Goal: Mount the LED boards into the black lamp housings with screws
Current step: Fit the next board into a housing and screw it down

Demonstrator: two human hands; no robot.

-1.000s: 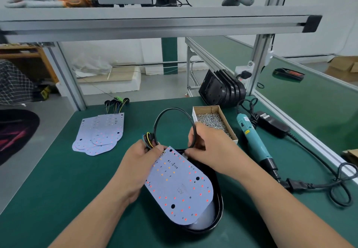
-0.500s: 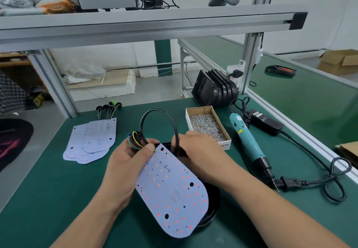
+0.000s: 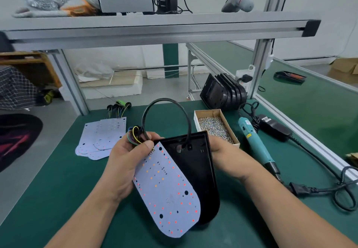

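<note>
A white LED board (image 3: 166, 191) with red and orange dots lies tilted over the left side of a black lamp housing (image 3: 195, 166). My left hand (image 3: 126, 162) grips the board's top edge together with a bundle of coloured wires (image 3: 134, 134). A black cable (image 3: 166, 108) loops up from that bundle and down into the housing's top end. My right hand (image 3: 226, 154) holds the housing's upper right side, tipping it up off the green table; its fingers are hidden behind the housing.
A cardboard box of screws (image 3: 215, 125) sits just behind my right hand. A teal electric screwdriver (image 3: 255, 143) lies to the right with its power adapter (image 3: 275, 126) and cable. Spare LED boards (image 3: 102, 137) lie at left; stacked black housings (image 3: 222, 90) stand at the back.
My right hand moved from the cable at the housing's top to its right side and lifted the housing up on edge. The board stays in my left hand.
</note>
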